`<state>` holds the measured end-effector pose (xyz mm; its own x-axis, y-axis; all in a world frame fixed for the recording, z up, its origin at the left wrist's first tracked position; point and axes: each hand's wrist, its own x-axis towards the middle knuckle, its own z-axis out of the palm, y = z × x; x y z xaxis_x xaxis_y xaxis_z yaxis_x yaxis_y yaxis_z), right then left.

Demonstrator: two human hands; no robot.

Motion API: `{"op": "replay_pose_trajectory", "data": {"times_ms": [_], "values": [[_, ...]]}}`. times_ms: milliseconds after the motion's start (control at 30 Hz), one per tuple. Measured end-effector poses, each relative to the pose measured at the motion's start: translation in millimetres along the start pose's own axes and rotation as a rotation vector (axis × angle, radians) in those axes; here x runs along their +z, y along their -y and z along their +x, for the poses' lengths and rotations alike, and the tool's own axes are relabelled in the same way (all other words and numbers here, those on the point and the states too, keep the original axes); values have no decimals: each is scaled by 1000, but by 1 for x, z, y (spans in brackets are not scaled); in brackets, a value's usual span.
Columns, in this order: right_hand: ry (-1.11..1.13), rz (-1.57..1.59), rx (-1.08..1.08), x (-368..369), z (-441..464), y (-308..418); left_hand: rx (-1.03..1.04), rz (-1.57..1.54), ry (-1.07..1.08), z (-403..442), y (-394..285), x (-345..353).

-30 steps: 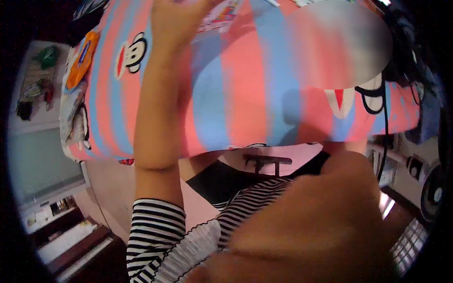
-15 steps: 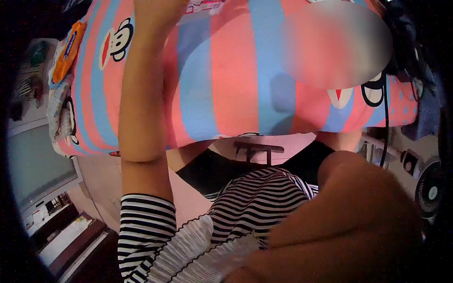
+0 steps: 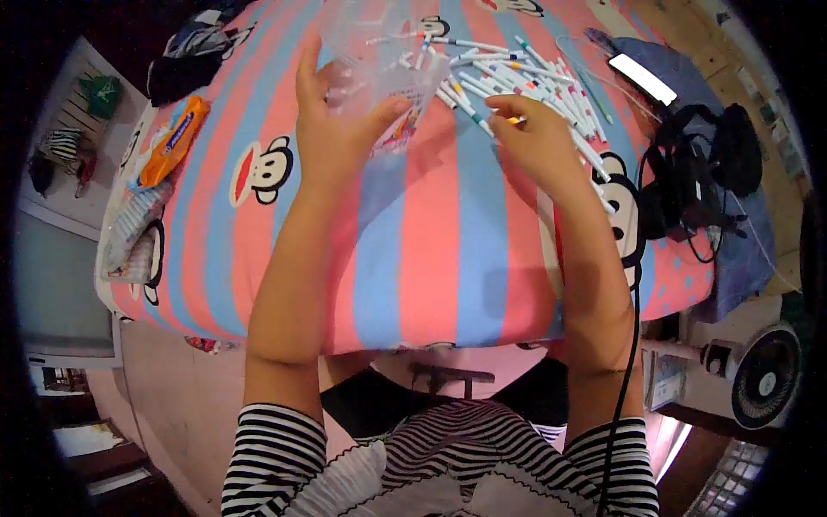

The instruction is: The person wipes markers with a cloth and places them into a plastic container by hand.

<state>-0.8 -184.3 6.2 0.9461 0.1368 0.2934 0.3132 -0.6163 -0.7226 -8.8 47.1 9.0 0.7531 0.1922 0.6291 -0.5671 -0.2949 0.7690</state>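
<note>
My left hand (image 3: 340,129) is wrapped round the side of a clear plastic pouch (image 3: 379,65) with printing on it, its thumb on the near face. Many white markers with coloured ends (image 3: 517,77) lie in a loose pile on the pink and blue striped cloth (image 3: 431,258), right of the pouch. Over the near edge of the pile is my right hand (image 3: 530,133), fingers curled with thumb and forefinger close together. Whether a marker is between those fingertips is hard to make out.
An orange packet (image 3: 175,142) and a clear bag (image 3: 133,233) lie at the left edge. Dark clothing (image 3: 194,52) is at the back left. On the right are a lit phone (image 3: 643,79), black straps with cables (image 3: 689,172) and a fan (image 3: 765,379).
The view has tilted so that the marker pile and the pouch now show. My right arm has moved from close to the camera out over the cloth to the markers.
</note>
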Motion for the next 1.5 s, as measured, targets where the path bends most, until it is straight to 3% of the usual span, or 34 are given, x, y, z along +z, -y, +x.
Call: {"op": "replay_pose_trajectory", "data": {"times_ms": [67, 167, 367, 467, 600, 733, 833, 933, 1033, 1167, 1433, 1500], "values": [[-57, -328, -85, 18, 16, -12, -21, 0, -4, -2, -2, 1], [92, -447, 58, 30, 25, -11, -37, -1, 14, -1, -4, 1], [94, -425, 36, 13, 12, -4, 5, 195, 67, -3, 3, 0], [388, -537, 101, -24, 0, 13, 41, 206, 49, -4, 1, 4], [44, -352, -40, 1, 5, -5, -7, 144, 66, -8, -1, 7], [108, -421, -26, 29, 21, -7, 35, 181, 88, -9, 0, 8], [52, -191, 40, 8, 15, -2, 11, 161, 106, -10, -1, 7], [-199, 469, 110, -11, 14, -2, 42, 241, 150, -10, -3, 8], [-303, 921, -82, -36, 19, -3, 122, 361, 179, -13, -8, 9], [-237, 1261, -185, -35, 18, -1, 111, 381, 195, -13, -11, 11], [-200, 651, -281, 2, 2, 14, 136, 382, 247, -16, -10, 13], [-277, 363, -477, 1, 6, 9, 145, 381, 246, -15, -10, 13]]}}
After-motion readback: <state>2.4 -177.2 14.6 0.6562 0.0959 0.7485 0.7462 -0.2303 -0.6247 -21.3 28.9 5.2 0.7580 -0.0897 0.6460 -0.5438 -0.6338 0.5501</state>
